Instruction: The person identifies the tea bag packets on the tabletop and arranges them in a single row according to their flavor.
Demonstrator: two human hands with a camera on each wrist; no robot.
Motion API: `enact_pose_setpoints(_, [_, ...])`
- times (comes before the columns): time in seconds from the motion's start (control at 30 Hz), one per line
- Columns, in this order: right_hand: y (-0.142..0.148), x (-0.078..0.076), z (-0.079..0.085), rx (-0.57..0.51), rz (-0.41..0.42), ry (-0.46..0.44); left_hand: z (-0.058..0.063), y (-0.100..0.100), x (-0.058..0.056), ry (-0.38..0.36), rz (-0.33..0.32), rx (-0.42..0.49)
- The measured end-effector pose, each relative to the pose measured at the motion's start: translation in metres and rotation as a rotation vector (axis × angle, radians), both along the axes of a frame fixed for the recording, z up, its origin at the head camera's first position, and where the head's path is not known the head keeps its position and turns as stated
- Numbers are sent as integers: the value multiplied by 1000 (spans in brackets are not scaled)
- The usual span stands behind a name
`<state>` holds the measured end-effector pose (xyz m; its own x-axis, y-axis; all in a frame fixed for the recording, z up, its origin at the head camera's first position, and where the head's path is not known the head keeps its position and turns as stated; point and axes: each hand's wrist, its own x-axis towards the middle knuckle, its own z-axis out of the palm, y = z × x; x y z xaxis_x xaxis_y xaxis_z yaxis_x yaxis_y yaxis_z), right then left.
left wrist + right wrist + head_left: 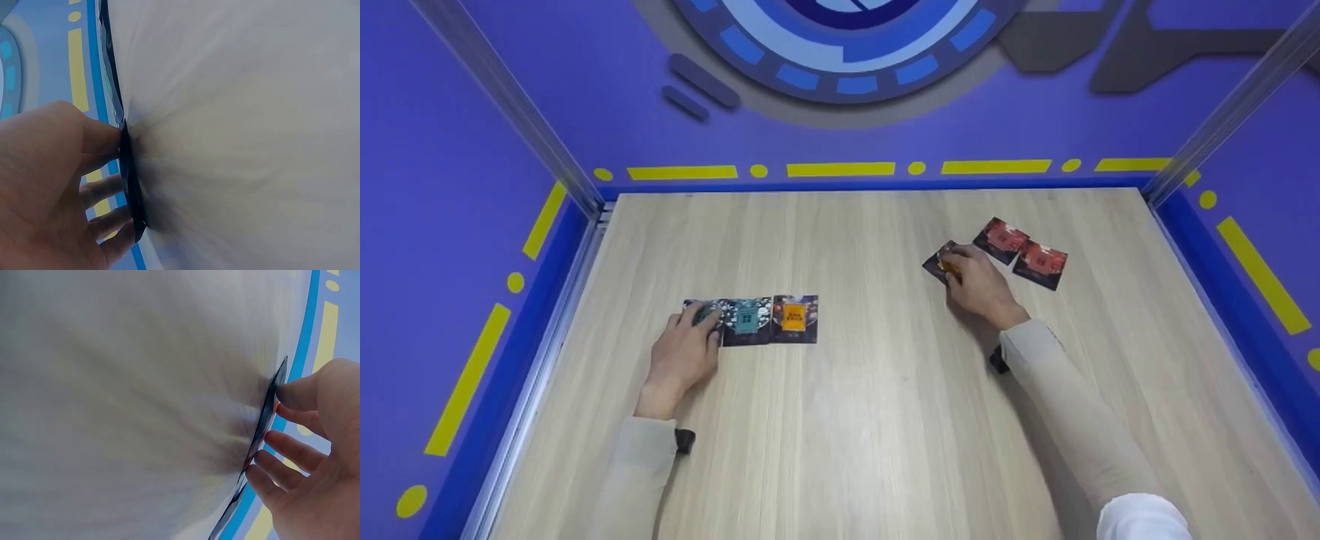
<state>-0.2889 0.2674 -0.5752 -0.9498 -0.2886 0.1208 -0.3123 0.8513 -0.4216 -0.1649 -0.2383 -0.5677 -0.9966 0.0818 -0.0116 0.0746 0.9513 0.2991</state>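
My head view is bright and evenly lit, sharp, with soft shadows under both arms. Both wrist views show the worktop (pixel 242 112) washed out, blurred and glaring white.

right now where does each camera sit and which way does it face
Head: above the table, looking down at both hands, sleeves and two rows of cards.
Left wrist: beside the left hand, skimming the tabletop; fingertips press a card's edge.
Right wrist: beside the right hand, fingertips on another card.
Shared: each wrist card also shows from the head.
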Motion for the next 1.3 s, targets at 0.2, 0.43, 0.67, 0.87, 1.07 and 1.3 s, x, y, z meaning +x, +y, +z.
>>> enact_pose_setpoints(0.2, [-5, 5, 0, 9, 34, -23, -2, 0, 1, -5, -2, 5])
enact_pose_setpoints(0.43, [-11, 12, 0, 25, 69, -25, -2, 0, 3, 11, -6, 10])
enact_pose_setpoints(0.67, [-16, 18, 0, 22, 97, 1, 0, 2, 2, 25, -4, -14])
enact_pose_setpoints(0.87, [-22, 23, 2, 32, 121, -4, 1, 2, 2, 35, 0, -14])
enact_pose_setpoints(1.07, [-30, 28, 4, 32, 145, 5, 0, 1, 1, 27, -3, -9])
enact_pose_setpoints(1.3, [-39, 32, 5, 40, 166, -13, 0, 1, 1, 26, -2, -8])
